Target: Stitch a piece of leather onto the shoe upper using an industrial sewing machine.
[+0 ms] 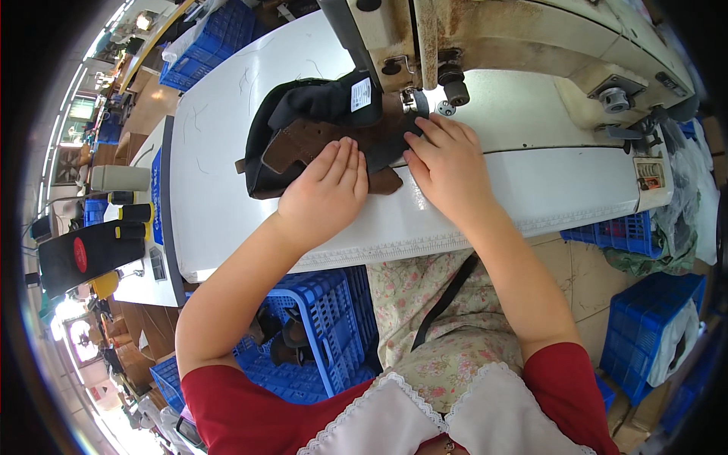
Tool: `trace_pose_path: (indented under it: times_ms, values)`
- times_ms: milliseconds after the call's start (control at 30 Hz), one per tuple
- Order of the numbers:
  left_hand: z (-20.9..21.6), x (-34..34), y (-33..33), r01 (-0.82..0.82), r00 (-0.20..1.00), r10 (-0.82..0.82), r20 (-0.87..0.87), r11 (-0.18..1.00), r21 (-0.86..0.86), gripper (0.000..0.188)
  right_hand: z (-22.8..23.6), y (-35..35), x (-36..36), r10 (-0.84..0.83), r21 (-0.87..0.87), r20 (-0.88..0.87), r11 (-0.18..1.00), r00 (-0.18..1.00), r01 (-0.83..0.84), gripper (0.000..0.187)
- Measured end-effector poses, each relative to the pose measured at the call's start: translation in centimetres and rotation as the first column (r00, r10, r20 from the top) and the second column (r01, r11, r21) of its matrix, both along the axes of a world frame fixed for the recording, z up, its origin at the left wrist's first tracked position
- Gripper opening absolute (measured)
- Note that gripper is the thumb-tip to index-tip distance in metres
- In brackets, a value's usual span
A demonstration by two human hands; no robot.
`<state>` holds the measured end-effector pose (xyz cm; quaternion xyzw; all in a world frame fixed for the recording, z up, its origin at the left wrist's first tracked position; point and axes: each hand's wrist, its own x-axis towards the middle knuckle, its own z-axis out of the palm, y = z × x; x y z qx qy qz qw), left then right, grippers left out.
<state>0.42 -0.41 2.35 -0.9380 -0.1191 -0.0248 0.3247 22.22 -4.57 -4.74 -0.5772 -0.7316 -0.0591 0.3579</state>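
A shoe upper [292, 148] of brown leather with black lining lies on the white sewing machine table, a white label [361, 95] on its lining. Its right end is under the presser foot [409, 100] of the sewing machine [516, 34]. My left hand [326, 186] rests flat on the upper's near side, fingers stretched out and close together. At the edge beside the presser foot, my right hand [451, 163] touches the piece with its fingertips, fingers slightly apart. The undersides of both hands are hidden.
A blue crate [326, 334] with brown shoe pieces stands below the table edge at my left. Another blue crate [644, 334] is on the floor at right. Loose threads lie on the table [220, 152]. A second machine [91, 250] stands at far left.
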Motion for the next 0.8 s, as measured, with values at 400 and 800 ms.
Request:
trace_pose_path:
  times_ms: [400, 800]
  values:
    - [0.1, 1.9, -1.7, -0.084, 0.996, 0.086, -0.035, 0.996, 0.037, 0.035, 0.6, 0.2, 1.1, -0.023, -0.032, 0.043, 0.999, 0.999, 0.024, 0.022]
    - [-0.2, 4.2, -3.2, -0.187, 0.981, 0.188, -0.049, 0.982, 0.025, 0.037, 0.8, 0.3, 2.0, 0.022, -0.088, 0.103, 0.996, 0.994, -0.013, 0.030]
